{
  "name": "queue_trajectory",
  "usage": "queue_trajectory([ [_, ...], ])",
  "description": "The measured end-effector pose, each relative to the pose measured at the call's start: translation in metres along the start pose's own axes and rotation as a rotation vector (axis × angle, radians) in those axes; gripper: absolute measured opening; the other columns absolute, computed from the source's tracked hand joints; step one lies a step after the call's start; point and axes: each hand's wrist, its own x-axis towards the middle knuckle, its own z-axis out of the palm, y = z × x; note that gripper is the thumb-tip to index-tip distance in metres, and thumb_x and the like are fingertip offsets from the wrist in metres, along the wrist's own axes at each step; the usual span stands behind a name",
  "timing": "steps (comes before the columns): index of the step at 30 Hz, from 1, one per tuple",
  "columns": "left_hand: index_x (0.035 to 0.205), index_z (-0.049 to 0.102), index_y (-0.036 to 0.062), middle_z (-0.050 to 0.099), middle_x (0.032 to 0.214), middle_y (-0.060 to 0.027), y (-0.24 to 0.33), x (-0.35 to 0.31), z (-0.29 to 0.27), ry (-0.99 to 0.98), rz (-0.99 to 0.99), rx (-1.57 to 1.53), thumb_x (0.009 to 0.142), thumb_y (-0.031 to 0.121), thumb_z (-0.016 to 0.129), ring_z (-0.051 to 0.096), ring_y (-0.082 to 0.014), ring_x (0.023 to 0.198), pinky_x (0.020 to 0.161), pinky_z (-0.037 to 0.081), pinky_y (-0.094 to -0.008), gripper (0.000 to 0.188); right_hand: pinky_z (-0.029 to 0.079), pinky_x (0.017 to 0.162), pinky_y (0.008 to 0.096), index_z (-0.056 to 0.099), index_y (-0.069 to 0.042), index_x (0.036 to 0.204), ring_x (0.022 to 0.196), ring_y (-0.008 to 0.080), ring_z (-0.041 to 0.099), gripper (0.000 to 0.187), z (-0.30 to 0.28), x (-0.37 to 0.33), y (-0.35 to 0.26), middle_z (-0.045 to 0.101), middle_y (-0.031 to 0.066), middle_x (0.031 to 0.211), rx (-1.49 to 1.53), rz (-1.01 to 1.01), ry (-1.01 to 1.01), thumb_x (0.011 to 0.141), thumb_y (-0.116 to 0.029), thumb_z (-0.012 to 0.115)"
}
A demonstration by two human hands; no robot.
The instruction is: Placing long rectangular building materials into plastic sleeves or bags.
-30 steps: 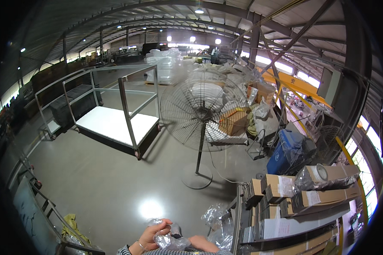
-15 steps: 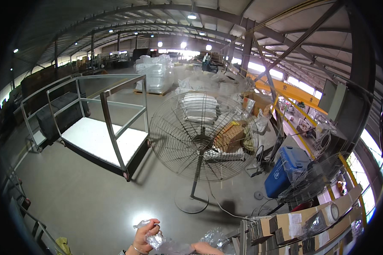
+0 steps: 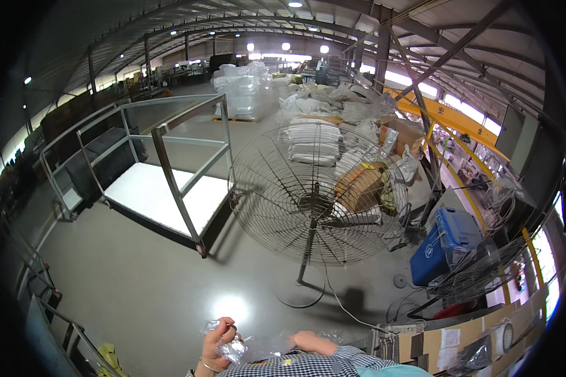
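At the lower edge, my left hand [image 3: 216, 349] is closed round crumpled clear plastic film [image 3: 233, 349], which bunches out above and beside the fingers. A thin sheet of the same film stretches across to my right hand [image 3: 311, 342], in front of my checked clothing. The right hand is closed at the film's other end, its fingertips partly hidden, and more shiny film shows just beyond it. A bracelet circles my left wrist, and a checked sleeve [image 3: 352, 357] covers my right forearm.
A large caged floor fan [image 3: 312, 201] stands ahead. Left of it is a railed cart [image 3: 170, 195] with a white deck. To the right are a blue bin [image 3: 443, 242] and flat cardboard [image 3: 478, 336]. Behind the fan lie a cardboard box [image 3: 361, 188] and stacked white sacks [image 3: 313, 143].
The view has shifted, so the surroundings sit farther right and more of my clothing shows. My right hand has risen into fuller view, while the left keeps its grip on the film.
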Motion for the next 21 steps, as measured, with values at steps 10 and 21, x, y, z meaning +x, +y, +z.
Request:
queue_trajectory([
  [10,0.122,0.061,0.0105,0.066,0.088,-0.0031,-0.012,0.018,-0.03,0.083,0.002,0.03,0.102,0.026,0.052,0.064,-0.0178,0.08,0.07,0.054,-0.0331,0.027,0.05,0.081,0.0489,0.064,-0.016,0.11,0.1,0.0377,0.065,0.024,-0.018,0.001,0.016,0.069,0.014,0.105,0.029,0.052,-0.106,0.093,-0.025,0.05],
  [21,0.109,0.065,0.0165,0.066,0.08,0.0007,-0.018,0.041,-0.012,0.073,-0.149,0.03,0.101,0.033,0.053,0.062,-0.0135,0.069,0.055,0.051,-0.0289,0.022,0.05,0.086,0.0471,0.064,-0.009,0.11,0.104,0.0395,0.064,0.027,0.028,0.012,0.072,0.069,0.0168,0.109,0.177,0.01,-0.126,0.09,-0.025,0.056],
])
